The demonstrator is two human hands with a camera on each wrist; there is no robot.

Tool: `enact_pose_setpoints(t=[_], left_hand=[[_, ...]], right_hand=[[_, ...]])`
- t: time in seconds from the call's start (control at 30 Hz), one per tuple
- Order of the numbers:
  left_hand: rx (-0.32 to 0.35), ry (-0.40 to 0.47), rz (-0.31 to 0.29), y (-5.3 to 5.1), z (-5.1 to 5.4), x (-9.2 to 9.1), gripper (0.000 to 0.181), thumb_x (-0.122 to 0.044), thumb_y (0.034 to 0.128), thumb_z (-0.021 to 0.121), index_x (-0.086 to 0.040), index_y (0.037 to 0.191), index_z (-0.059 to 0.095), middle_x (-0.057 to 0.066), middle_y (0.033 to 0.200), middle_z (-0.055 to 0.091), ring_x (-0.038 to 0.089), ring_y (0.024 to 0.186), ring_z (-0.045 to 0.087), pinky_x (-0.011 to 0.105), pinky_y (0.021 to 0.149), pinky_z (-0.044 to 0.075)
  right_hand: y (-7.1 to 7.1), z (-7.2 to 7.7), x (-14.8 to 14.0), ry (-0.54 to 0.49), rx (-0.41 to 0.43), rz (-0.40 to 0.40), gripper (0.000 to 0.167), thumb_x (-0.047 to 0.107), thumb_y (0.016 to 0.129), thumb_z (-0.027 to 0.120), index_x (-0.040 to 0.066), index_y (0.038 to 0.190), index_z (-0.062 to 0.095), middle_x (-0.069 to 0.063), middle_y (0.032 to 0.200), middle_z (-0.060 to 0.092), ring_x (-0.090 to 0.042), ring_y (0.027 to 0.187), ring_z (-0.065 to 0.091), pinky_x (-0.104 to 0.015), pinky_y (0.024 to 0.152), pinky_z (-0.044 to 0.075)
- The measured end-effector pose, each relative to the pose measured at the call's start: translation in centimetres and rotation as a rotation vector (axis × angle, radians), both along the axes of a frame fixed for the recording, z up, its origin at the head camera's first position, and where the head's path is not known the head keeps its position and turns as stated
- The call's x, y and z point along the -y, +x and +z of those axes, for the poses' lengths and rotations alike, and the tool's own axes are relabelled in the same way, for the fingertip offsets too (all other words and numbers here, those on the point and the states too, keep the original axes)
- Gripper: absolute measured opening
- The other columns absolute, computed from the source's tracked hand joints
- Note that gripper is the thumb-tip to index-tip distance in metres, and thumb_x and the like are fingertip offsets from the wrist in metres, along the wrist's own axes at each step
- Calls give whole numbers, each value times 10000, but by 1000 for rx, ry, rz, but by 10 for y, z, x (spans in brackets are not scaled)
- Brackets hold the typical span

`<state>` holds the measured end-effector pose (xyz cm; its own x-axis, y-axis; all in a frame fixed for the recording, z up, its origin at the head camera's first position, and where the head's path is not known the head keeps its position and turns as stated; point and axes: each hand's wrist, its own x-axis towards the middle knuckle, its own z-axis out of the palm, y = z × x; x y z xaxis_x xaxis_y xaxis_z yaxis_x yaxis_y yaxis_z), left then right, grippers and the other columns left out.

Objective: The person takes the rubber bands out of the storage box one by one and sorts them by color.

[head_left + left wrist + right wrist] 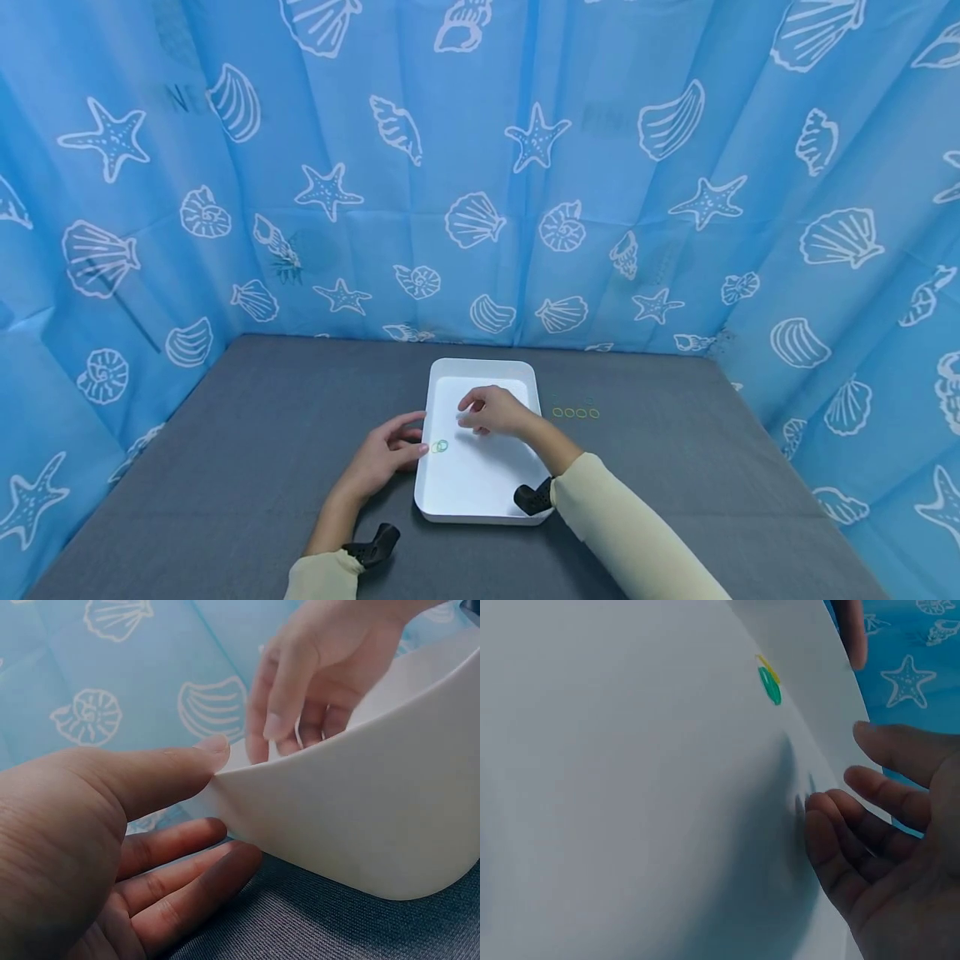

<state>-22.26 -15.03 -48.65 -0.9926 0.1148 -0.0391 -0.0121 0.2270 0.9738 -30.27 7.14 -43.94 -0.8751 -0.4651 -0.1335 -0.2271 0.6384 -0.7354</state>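
A white rectangular tray [480, 492] rests on the dark grey cloth. Inside it, near the left wall, a thin green ring [769, 686] and a thin yellow ring [771, 671] lie overlapping. My left hand [386, 454] is at the tray's left side; in the left wrist view its thumb touches the rim while the loosely bent fingers stay low outside the wall. Over the tray's upper middle is my right hand [495, 411], its fingers loosely curved. The right wrist view shows its thumb apart from the fingers and nothing held.
To the right of the tray, several thin yellow rings [576, 412] lie in a row, with fainter bluish rings [588, 401] just behind. A blue curtain [480, 167] printed with white shells and starfish hangs around the grey-covered table [300, 400].
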Motion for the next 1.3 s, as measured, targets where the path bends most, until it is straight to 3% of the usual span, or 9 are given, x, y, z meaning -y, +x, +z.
enact_pose_setpoints(t=[0.3,0.6,0.73,1.03,1.3], left_hand=[[-15,13,-13,-2,-1,1,536,-181,888,724,-153,1390,537,122,1221,602,226,949,631,385,814,551],[-6,15,-5,-1,0,2,527,-174,889,721,-173,1384,541,121,1225,603,229,959,636,386,800,555],[-11,13,-3,-1,-2,3,529,-171,888,723,-169,1384,541,123,1228,602,231,962,635,387,796,556],[-11,3,-8,-1,-2,1,528,-186,888,723,-162,1384,542,123,1230,602,230,960,636,391,797,555],[-2,2,4,0,-1,0,536,-178,888,722,-158,1391,536,119,1222,602,225,952,634,385,794,556]], right_hand=[[-3,-3,6,9,25,186,219,35,891,689,77,1105,712,-10,804,606,-140,670,538,-250,596,458],[-4,-7,16,39,14,276,201,33,886,697,103,1069,742,18,814,597,-119,745,521,-238,648,432],[-2,-8,20,64,6,283,184,41,885,701,115,1046,752,29,806,595,-111,761,520,-238,680,434],[-2,-8,26,131,-1,259,110,82,884,714,184,846,730,45,729,596,-99,712,513,-237,669,408],[-4,-10,32,199,0,250,46,122,881,726,100,844,713,48,730,608,-102,720,526,-249,702,415]])
